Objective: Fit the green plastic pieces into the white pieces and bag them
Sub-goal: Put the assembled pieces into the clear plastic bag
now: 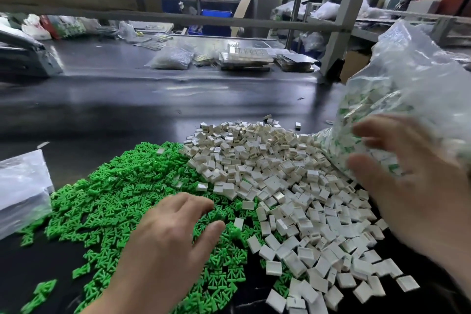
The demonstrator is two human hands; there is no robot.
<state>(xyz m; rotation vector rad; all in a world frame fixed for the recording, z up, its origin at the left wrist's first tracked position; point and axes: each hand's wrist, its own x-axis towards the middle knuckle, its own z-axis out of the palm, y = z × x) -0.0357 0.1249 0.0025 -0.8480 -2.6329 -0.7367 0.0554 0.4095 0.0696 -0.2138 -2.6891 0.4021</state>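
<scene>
Clearly you're partway: the bag (420,79) at right holds fitted pairs, yet loose heaps of green pieces (114,199), lower left, and white pieces (280,181), centre, lie unfitted, your left hand (165,234) empty and loose-fingered over the green, your right hand (413,186) spread against the bag.

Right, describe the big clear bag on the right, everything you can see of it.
The clear bag is thin crinkled plastic, bulging with white pieces that show green inside. It stands at the far right, its foot against the white pile. The blurred right hand, fingers spread, seems to touch its lower side.
</scene>
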